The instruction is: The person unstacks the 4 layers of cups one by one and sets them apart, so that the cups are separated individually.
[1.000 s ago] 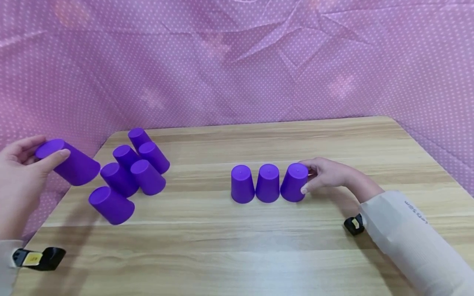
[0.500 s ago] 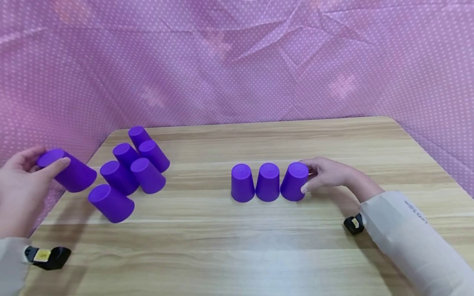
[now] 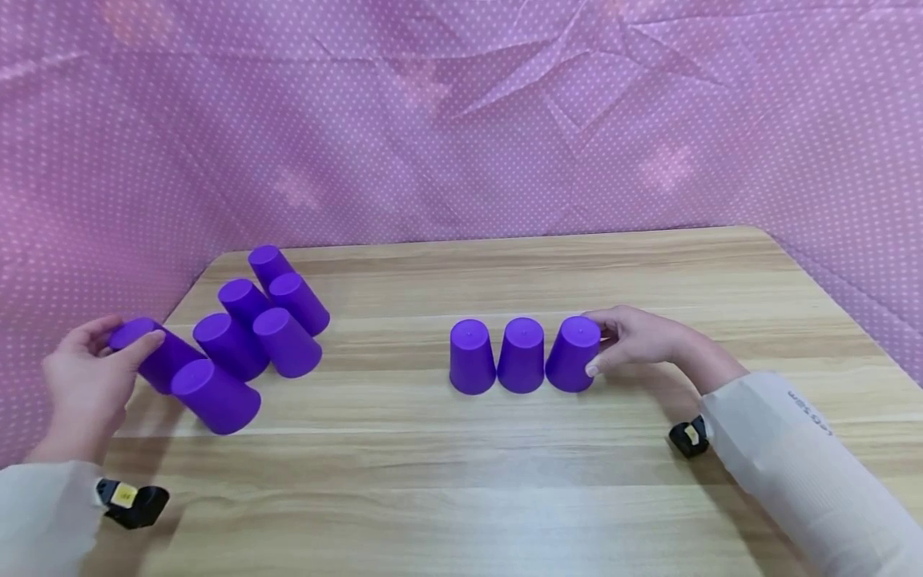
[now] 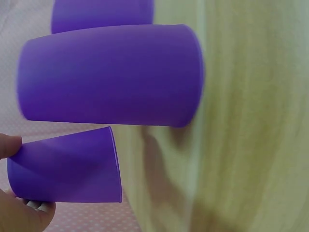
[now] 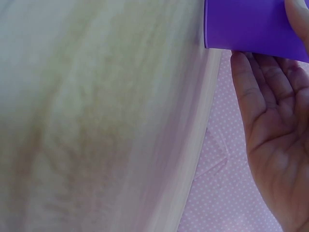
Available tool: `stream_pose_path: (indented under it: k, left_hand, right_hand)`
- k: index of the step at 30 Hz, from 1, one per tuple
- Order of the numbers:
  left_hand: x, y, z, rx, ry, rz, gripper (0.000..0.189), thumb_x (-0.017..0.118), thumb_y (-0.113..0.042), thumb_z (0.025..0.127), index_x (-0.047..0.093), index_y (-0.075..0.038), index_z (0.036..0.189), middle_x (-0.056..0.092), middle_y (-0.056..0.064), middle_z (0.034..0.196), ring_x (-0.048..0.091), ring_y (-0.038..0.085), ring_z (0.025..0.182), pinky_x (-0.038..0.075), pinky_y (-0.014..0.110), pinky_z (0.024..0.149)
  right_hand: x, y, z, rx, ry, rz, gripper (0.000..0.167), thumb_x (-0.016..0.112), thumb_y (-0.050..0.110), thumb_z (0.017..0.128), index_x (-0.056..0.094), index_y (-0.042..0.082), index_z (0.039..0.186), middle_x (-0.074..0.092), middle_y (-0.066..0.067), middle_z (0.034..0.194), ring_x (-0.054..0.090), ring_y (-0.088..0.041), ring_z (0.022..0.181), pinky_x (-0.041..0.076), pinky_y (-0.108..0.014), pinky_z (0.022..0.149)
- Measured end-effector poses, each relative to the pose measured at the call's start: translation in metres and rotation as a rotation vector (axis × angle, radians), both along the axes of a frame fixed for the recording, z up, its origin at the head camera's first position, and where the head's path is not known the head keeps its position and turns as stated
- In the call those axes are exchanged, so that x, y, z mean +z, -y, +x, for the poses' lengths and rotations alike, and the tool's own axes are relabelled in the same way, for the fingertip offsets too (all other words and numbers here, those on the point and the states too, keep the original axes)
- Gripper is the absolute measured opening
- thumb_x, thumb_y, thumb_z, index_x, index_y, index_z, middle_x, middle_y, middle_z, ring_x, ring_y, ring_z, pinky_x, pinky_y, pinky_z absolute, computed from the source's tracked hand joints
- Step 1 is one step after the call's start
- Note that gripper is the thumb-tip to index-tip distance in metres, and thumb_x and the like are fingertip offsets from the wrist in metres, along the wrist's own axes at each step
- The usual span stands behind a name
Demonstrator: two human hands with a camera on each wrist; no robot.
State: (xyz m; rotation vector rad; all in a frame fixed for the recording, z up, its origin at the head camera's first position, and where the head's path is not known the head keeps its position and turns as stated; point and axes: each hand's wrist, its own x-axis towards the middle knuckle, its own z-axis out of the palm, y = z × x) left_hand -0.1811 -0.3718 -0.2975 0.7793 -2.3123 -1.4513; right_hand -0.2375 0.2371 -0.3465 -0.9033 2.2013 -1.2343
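In the head view, my left hand [image 3: 90, 385] holds an upside-down purple cup [image 3: 157, 357] by its closed end, thumb on the near side. That cup is at the left of a group of standing cups, partly behind the front cup [image 3: 216, 398]. In the left wrist view, the held cup [image 4: 65, 166] is beside the larger-looking front cup [image 4: 111, 75]; whether its rim touches the table cannot be told. Over at the right, my right hand [image 3: 638, 336] grips the right-hand cup [image 3: 573, 357] of a row, also seen as a purple cup [image 5: 253, 24] in the right wrist view.
Two more upside-down cups, a middle cup [image 3: 521, 357] and a left cup [image 3: 472, 358], complete the row. Several others, among them a near cup [image 3: 288, 344] and a far cup [image 3: 270, 264], stand at the table's left. A pink dotted cloth [image 3: 461, 120] hangs behind the wooden table [image 3: 461, 481].
My left hand has lowered the cup and moved it rightward, toward the group at the left. My right hand has stayed on the end cup of the row.
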Motion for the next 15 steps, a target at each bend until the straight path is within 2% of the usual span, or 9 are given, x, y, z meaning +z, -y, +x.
stream_pose_path:
  k: [3, 4, 15]
  left_hand:
    - [-0.006, 0.001, -0.002, -0.004, 0.027, -0.051, 0.077, 0.074, -0.031, 0.078, 0.036, -0.014, 0.142, 0.047, -0.023, 0.096, 0.048, -0.006, 0.094, 0.040, -0.003, 0.063]
    - [-0.008, 0.002, -0.002, -0.003, 0.025, -0.049, 0.077, 0.074, -0.030, 0.078, 0.036, -0.013, 0.142, 0.045, -0.025, 0.091, 0.047, -0.007, 0.091, 0.040, -0.004, 0.064]
    - [-0.018, 0.000, -0.003, 0.001, 0.049, -0.029, 0.078, 0.075, -0.028, 0.077, 0.036, -0.011, 0.142, 0.044, -0.022, 0.089, 0.047, -0.008, 0.084, 0.040, -0.003, 0.061]
  right_hand:
    - [0.000, 0.000, 0.000, 0.003, -0.002, -0.004, 0.055, 0.073, 0.009, 0.077, 0.049, -0.009, 0.123, 0.064, -0.020, 0.109, 0.062, -0.010, 0.099, 0.050, -0.026, 0.090]
    - [0.000, 0.000, 0.000, 0.005, -0.003, -0.005, 0.055, 0.073, 0.009, 0.077, 0.049, -0.010, 0.123, 0.063, -0.020, 0.109, 0.062, -0.010, 0.099, 0.050, -0.026, 0.090]
    - [0.000, -0.001, -0.001, 0.006, 0.008, -0.008, 0.056, 0.073, 0.008, 0.077, 0.047, -0.010, 0.124, 0.063, -0.020, 0.110, 0.062, -0.010, 0.099, 0.051, -0.026, 0.089]
